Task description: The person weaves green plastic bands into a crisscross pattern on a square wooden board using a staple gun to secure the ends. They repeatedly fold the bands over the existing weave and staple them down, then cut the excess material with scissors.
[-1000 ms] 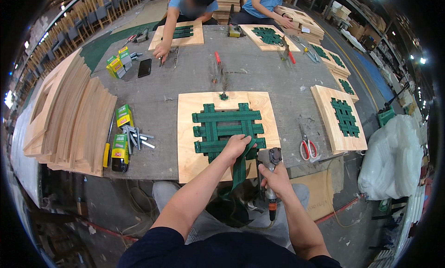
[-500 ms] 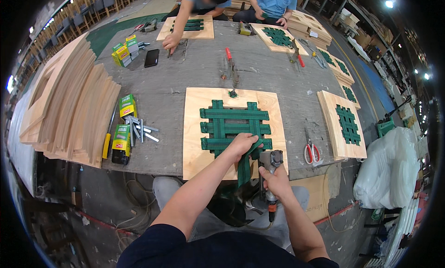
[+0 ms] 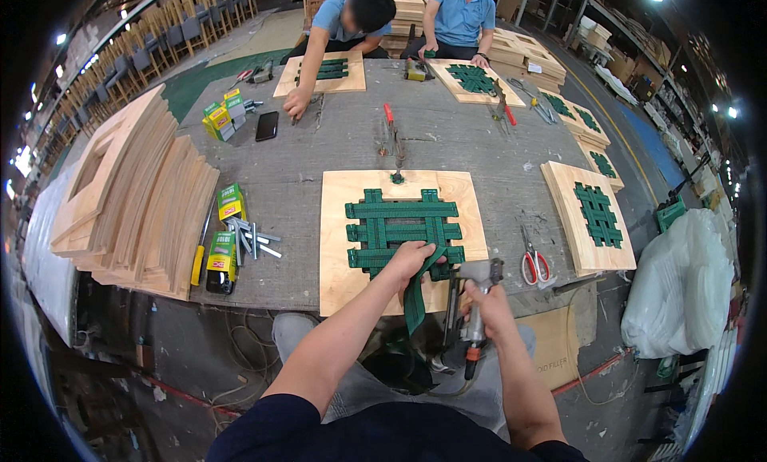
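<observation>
A square plywood panel lies before me at the table's near edge, with green webbing straps woven across its middle. My left hand is closed on the loose end of a green webbing strap at the weave's lower right; its tail hangs over the panel's near edge. In my right hand is a grey pneumatic staple gun, held just right of the strap and apart from it. A hose runs down from its grip. At the panel's far edge stands a red-handled toggle clamp.
Left are stacked wooden panels, staple boxes, loose staple strips and a yellow-handled tool. Red-handled scissors and finished webbed panels lie right. Across the table, two people in blue work; one's hand is near a phone.
The staple gun has moved right, away from the strap, and is turned more sideways. My left hand keeps hold of the strap. The whole view has shifted slightly.
</observation>
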